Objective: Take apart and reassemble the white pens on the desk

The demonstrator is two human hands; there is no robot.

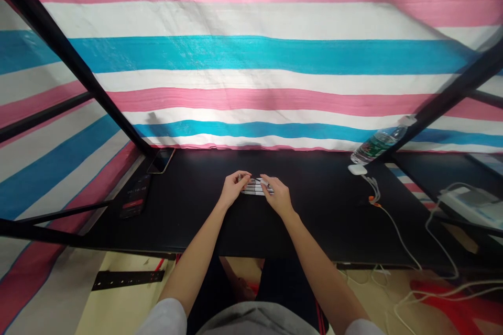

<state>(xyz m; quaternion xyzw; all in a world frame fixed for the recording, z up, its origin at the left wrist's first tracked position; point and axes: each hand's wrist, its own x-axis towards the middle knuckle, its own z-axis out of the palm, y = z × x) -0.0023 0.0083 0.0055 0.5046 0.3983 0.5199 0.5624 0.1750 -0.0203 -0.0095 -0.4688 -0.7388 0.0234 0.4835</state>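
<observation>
Several slim white-and-grey plastic-looking pens (256,193) seem light, stiff, best pinched mid-barrel; fingers of the left hand (233,187) and right hand (280,196) curl narrowly at opposite ends, grip unclear.

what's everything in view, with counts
sheeting: uncounted, pink-white-blue, back and sides
frame bars: several, black, sides
table: 1, black, centre
far phone: 1, dark, back left
near phone: 1, black, left
pens: several, white-grey, centre
bottle: 1, clear, green label, back right
adapter: 1, white, below bottle
cables: several, white, right
small piece: 1, orange, on cables
device: 1, white, far right
perforated bar: 1, black, lower left
floor item: 1, red, lower right
sleeves: 2, white, bottom
trousers: 1, dark, bottom
left grip and right grip: 2, bare, at pens
</observation>
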